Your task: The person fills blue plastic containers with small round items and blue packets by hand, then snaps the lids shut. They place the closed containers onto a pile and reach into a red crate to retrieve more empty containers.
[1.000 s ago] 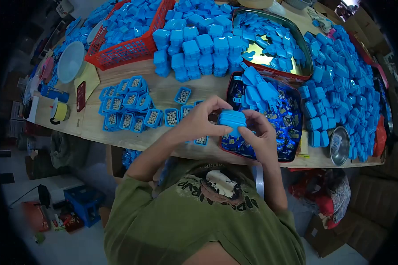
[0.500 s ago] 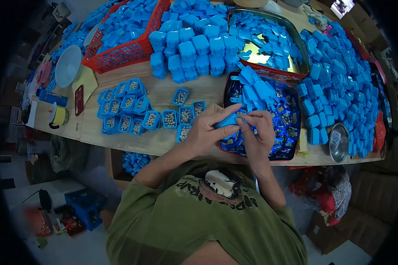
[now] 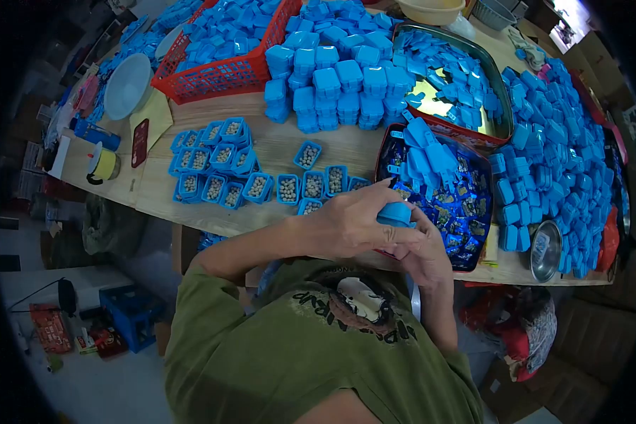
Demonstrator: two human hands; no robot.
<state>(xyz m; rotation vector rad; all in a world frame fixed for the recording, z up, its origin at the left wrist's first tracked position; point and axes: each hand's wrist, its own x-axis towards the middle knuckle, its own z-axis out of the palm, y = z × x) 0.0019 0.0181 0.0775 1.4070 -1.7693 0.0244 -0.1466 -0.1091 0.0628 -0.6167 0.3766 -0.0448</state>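
Note:
Between my two hands, near the table's front edge, is a small blue box (image 3: 394,214). My left hand (image 3: 353,220) wraps over its left side, fingers bent around it. From the right, my right hand (image 3: 427,251) grips the same box, thumb and fingers pressed to it. Just beyond lies a dark-rimmed tray (image 3: 489,205) holding blue foil packets (image 3: 466,205) and flat blue pieces (image 3: 431,152). Left of my hands stand small open blue boxes (image 3: 287,189) filled with pale round beads.
Stacks of closed blue boxes (image 3: 326,85), a red basket (image 3: 219,79) and a metal-rimmed tin (image 3: 505,106) stand at the back. More blue boxes (image 3: 551,162) are heaped right, beside a metal bowl (image 3: 546,251). At left are a pale bowl (image 3: 128,86) and yellow cup (image 3: 104,166).
The view has shifted, so the table appears lower and further right. Both hands have turned around the blue box, and my left hand now covers more of it.

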